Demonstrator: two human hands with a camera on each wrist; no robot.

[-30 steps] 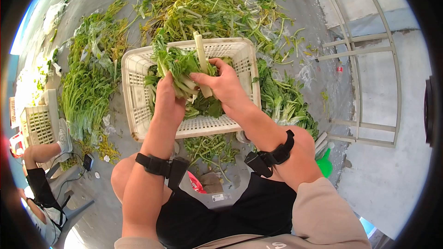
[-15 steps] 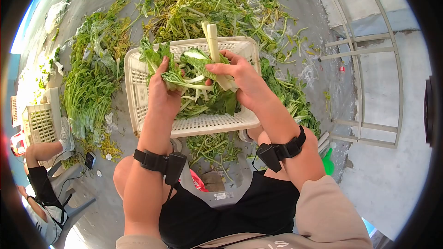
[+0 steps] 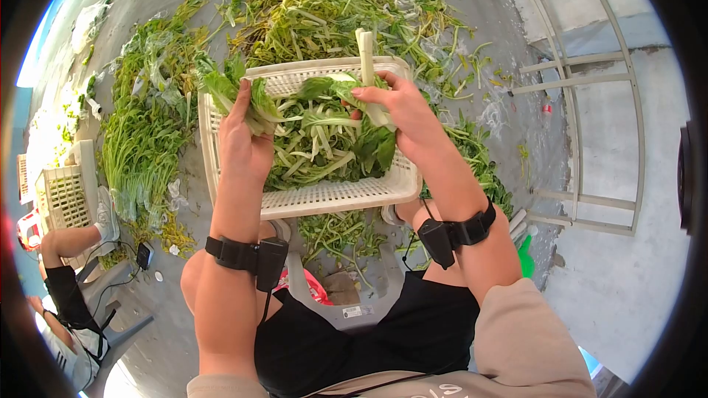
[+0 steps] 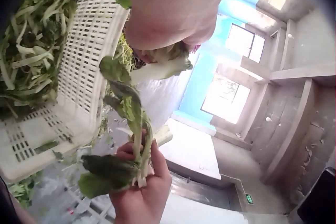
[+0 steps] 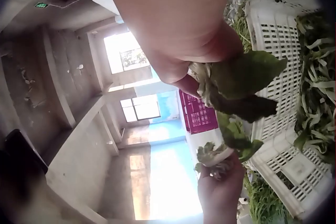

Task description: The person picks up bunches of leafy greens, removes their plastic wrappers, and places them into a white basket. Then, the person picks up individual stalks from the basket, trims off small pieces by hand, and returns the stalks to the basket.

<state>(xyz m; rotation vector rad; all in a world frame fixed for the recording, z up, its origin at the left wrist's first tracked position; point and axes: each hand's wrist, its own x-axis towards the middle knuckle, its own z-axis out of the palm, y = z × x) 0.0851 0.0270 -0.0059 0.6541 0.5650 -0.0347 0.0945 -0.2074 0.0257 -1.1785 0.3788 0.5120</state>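
Over the white plastic basket [image 3: 339, 203], both hands hold leafy greens. My left hand [image 3: 243, 149] grips a bunch of leaves with pale stems [image 3: 259, 107] near the basket's left rim. On the other side, my right hand [image 3: 409, 118] pinches a second bunch of leafy greens [image 3: 375, 149], its thick pale stalk [image 3: 366, 59] standing up past the thumb. Dark leaves [image 5: 252, 74] hang from it in the right wrist view. Cut greens [image 3: 317, 144] lie in the basket between the two hands. Palms hide part of each bunch.
Heaps of greens [image 3: 317, 11] cover the floor beyond the basket, with more at left [image 3: 144, 140] and right [image 3: 472, 155]. A metal frame [image 3: 630, 103] stands at right. Another person's leg [image 3: 70, 243] and a second crate [image 3: 66, 195] are at left.
The hands have moved apart, the left one going left with its bunch and the right one going right with its own. More of the cut greens in the basket now shows between them.
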